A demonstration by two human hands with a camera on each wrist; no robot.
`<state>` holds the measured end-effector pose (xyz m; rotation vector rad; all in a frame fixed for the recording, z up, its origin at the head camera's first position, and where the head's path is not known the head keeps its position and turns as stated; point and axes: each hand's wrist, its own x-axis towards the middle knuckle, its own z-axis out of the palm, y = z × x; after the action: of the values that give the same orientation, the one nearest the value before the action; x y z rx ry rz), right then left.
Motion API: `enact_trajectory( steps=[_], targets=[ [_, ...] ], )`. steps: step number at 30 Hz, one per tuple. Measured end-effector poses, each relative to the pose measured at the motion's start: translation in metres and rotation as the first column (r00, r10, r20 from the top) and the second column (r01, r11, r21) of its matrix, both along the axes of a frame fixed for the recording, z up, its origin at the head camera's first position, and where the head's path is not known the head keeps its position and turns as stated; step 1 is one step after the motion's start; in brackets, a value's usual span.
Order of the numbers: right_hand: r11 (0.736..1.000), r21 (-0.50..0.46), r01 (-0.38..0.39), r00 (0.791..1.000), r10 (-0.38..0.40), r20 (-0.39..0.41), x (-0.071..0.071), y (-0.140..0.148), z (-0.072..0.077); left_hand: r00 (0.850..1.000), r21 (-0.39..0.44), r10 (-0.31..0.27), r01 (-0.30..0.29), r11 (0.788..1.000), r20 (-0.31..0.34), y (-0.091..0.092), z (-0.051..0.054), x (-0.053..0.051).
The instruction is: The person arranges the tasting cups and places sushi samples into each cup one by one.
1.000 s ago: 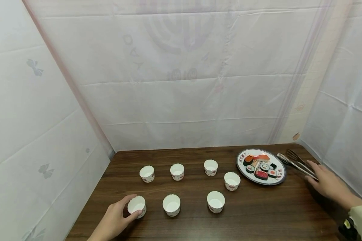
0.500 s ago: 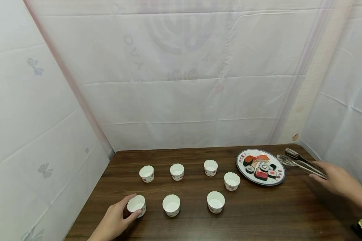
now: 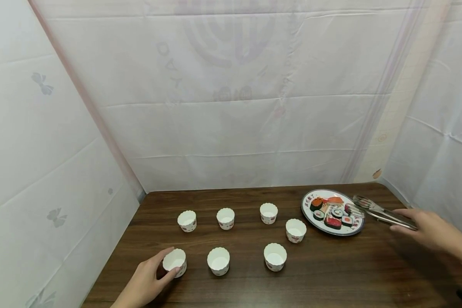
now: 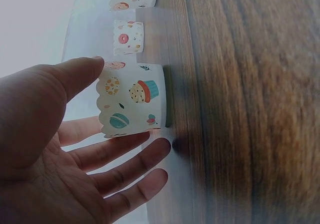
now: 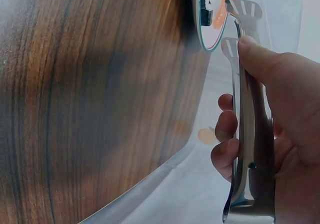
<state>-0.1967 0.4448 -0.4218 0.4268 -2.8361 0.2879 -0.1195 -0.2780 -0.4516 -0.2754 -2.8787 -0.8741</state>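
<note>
My left hand [image 3: 148, 276] holds a white paper baking cup [image 3: 175, 262] at the front left of the table, thumb on one side and fingers on the other. In the left wrist view, cupcake prints show on this cup's wall [image 4: 127, 102], and the other fingers extend beyond it. On the right, my right hand [image 3: 427, 231] grips a pair of metal tongs [image 3: 389, 215] above the table. Their slotted ends are spread apart, one of them over the right edge of an oval plate [image 3: 311, 215] with a sushi design. The right wrist view shows fingers and thumb around the tongs [image 5: 245, 134].
More white baking cups stand apart on the brown wooden table [image 3: 246, 291]: one cup [image 3: 218, 261] beside the held one, one cup [image 3: 275, 257] farther right, one [image 3: 295, 231] near the plate, and several behind. White cloth [image 3: 231, 107] hangs around the back and sides.
My right hand has lifted the tongs from the table right of the plate and swung their ends left toward it. The left hand and the cups have hardly moved.
</note>
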Motion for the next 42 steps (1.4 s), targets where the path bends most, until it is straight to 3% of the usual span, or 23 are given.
enact_trajectory(
  steps=[19,29,42],
  targets=[
    [0.998,0.059,-0.005,0.989,-0.004,0.15,0.014,-0.009,0.005,0.999,-0.014,0.018,-0.018,1.0,0.027,-0.001,-0.002,0.002],
    [0.997,0.058,-0.051,0.995,0.045,0.094,0.01,-0.009,0.0,0.997,-0.012,0.07,-0.07,0.997,0.029,0.0,-0.002,0.003],
    [0.995,0.082,-0.049,0.994,0.041,0.099,0.008,-0.012,0.003,0.998,0.003,0.06,-0.06,0.998,0.008,0.0,-0.002,0.0]
  ],
)
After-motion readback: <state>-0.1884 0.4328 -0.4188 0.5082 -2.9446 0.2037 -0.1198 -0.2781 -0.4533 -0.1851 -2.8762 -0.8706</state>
